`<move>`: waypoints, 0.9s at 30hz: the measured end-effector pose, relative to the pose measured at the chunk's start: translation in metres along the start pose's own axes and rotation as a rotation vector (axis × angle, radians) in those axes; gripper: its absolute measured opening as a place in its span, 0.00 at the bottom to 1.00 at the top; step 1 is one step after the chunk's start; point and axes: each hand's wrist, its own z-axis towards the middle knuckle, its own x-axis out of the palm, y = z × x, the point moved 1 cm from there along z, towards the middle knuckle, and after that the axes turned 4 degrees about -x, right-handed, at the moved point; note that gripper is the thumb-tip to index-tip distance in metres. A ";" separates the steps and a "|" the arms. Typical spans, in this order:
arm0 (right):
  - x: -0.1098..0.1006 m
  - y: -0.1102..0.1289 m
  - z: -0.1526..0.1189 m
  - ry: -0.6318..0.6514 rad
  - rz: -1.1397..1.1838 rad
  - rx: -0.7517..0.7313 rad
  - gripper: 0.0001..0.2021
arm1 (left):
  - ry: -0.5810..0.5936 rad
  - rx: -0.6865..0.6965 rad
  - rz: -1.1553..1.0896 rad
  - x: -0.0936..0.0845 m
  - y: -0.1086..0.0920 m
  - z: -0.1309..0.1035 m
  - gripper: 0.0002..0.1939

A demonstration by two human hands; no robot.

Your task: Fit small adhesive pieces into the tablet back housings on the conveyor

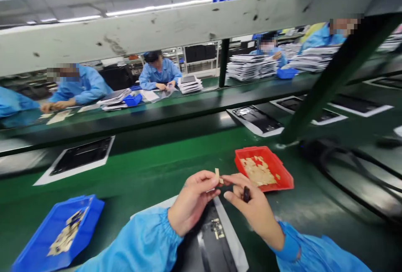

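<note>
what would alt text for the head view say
Two hands in blue sleeves, left hand and right hand, pinch a small tan strip above a green worktable, beside a red tray of tan pieces; a blue tray sits left.

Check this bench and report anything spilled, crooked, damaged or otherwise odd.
Nothing stands out. The red tray keeps its tan pieces inside, and the blue tray holds its parts too. The left hand and right hand pinch a small tan strip over the dark panel. Marks on the grey beam are only scuffs.
</note>
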 end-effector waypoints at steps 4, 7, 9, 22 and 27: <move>-0.026 -0.010 0.004 -0.219 0.081 0.000 0.08 | 0.047 -0.059 0.002 0.028 0.021 0.021 0.09; -0.043 -0.017 0.007 -0.130 0.142 0.161 0.09 | 0.061 0.035 0.150 0.035 0.019 0.035 0.09; -0.051 -0.020 0.009 -0.033 0.118 0.246 0.10 | 0.056 0.145 0.311 0.036 0.014 0.046 0.09; -0.086 -0.040 0.006 -0.075 0.161 0.359 0.11 | 0.168 0.210 0.612 0.040 0.024 0.092 0.13; -0.090 -0.038 0.005 -0.162 0.211 0.344 0.12 | 0.178 0.162 0.596 0.043 0.030 0.100 0.12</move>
